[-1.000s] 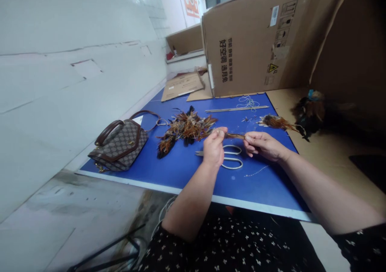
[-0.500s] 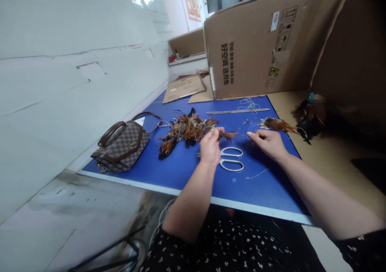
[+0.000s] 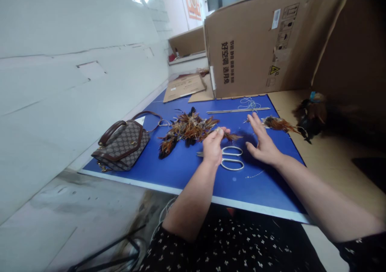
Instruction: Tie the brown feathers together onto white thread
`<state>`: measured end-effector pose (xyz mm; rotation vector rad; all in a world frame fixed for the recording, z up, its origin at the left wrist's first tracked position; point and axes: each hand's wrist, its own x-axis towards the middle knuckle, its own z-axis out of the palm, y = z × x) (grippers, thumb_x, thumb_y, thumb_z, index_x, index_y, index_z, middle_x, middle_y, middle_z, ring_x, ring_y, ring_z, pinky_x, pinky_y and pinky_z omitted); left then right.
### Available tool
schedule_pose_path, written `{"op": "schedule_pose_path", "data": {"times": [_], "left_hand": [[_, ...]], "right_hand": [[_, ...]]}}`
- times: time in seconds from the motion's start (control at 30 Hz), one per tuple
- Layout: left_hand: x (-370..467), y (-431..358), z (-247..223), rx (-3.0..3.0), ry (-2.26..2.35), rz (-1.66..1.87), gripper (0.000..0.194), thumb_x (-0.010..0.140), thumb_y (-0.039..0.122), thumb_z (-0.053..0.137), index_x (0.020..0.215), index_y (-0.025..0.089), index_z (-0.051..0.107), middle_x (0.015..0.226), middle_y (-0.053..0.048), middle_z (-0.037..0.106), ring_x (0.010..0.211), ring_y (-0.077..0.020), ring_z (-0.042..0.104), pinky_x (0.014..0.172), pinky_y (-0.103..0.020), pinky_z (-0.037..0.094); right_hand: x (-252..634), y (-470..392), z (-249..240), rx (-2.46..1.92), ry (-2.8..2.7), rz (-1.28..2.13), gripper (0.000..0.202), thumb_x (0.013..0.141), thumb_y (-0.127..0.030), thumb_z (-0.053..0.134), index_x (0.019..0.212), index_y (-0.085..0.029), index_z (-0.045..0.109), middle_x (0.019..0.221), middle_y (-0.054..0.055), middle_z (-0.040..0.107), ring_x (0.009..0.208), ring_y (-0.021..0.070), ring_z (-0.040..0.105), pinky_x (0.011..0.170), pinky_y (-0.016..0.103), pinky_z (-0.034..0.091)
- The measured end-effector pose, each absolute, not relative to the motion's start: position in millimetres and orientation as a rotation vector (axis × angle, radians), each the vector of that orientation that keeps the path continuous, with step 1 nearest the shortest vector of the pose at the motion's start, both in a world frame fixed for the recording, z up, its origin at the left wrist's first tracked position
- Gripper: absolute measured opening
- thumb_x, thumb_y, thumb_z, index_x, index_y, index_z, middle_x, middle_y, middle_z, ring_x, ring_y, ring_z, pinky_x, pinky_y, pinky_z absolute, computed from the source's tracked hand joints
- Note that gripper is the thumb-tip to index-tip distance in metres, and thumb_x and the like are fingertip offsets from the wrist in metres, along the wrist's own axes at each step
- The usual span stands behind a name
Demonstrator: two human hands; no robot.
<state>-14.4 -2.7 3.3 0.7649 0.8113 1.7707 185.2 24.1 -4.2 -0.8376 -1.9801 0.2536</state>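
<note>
Between the thumb and fingers of my left hand (image 3: 213,145) a brown feather (image 3: 232,137) is pinched, its tip pointing right. Behind that hand lies a loose pile of brown and black feathers (image 3: 189,126). Silver scissors (image 3: 232,158) rest on the blue table just right of my left wrist, their blades partly covered by the hand. My right hand (image 3: 263,145) hovers over the table with fingers spread and nothing visible in it. Past its fingertips is a small bundle of brown feathers (image 3: 279,124).
A patterned handbag (image 3: 122,145) stands at the left. Thin sticks (image 3: 238,111) and tangled string (image 3: 249,103) lie toward the back. A large cardboard box (image 3: 250,54) rises behind the table (image 3: 181,175). Dark feathers with a blue tie (image 3: 312,111) lie on cardboard at the right.
My right hand has opened from a pinch, its fingers now spread and raised. My left hand has shifted slightly right, still holding the feather.
</note>
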Motion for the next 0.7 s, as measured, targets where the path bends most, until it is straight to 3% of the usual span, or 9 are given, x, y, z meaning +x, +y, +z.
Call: {"op": "schedule_pose_path", "data": {"times": [0.07, 0.2, 0.33, 0.5, 0.7], "left_hand": [[-14.1, -3.6, -0.2, 0.872, 0.868, 1.753, 0.034, 0.078, 0.041, 0.086, 0.098, 0.014, 0.080, 0.093, -0.008, 0.078, 0.101, -0.0190, 0.071, 0.105, -0.038, 0.047], [-11.7, -8.8, -4.7, 1.082, 0.883, 1.538, 0.030, 0.080, 0.043, 0.084, 0.091, 0.015, 0.081, 0.090, -0.008, 0.077, 0.089, -0.0163, 0.068, 0.090, -0.031, 0.051], [-8.0, -13.4, -5.9, 1.126, 0.774, 1.313, 0.034, 0.081, 0.046, 0.082, 0.079, 0.013, 0.076, 0.076, -0.005, 0.070, 0.070, -0.0121, 0.063, 0.073, -0.026, 0.049], [-7.7, -12.5, -8.7, 1.122, 0.772, 1.276, 0.037, 0.082, 0.048, 0.081, 0.080, 0.012, 0.073, 0.072, -0.004, 0.068, 0.067, -0.0115, 0.063, 0.071, -0.025, 0.049], [-8.1, -10.0, -12.7, 1.143, 0.776, 1.257, 0.037, 0.082, 0.048, 0.081, 0.081, 0.012, 0.072, 0.074, -0.003, 0.067, 0.066, -0.0107, 0.062, 0.068, -0.024, 0.048]], "right_hand": [[184.3, 21.7, -4.3, -0.803, -1.997, 0.289, 0.082, 0.090, -0.026, 0.061, 0.166, -0.028, 0.031, 0.173, 0.008, 0.028, 0.159, 0.0328, 0.028, 0.127, 0.058, 0.028], [180.9, 15.8, 1.1, -0.698, -2.012, 0.253, 0.058, 0.096, -0.020, 0.057, 0.153, -0.032, 0.054, 0.168, 0.007, 0.039, 0.153, 0.0306, 0.041, 0.125, 0.056, 0.032], [176.6, 11.1, 5.8, -0.621, -2.065, 0.304, 0.050, 0.100, -0.019, 0.056, 0.148, -0.033, 0.060, 0.166, 0.008, 0.043, 0.151, 0.0292, 0.044, 0.123, 0.056, 0.036], [177.3, 10.7, 5.4, -0.598, -2.080, 0.362, 0.045, 0.102, -0.022, 0.055, 0.145, -0.033, 0.064, 0.163, 0.010, 0.048, 0.147, 0.0288, 0.050, 0.120, 0.054, 0.040], [180.1, 10.3, 6.1, -0.615, -2.066, 0.460, 0.051, 0.101, -0.025, 0.059, 0.152, -0.035, 0.056, 0.167, 0.006, 0.042, 0.152, 0.0291, 0.042, 0.125, 0.054, 0.035]]}}
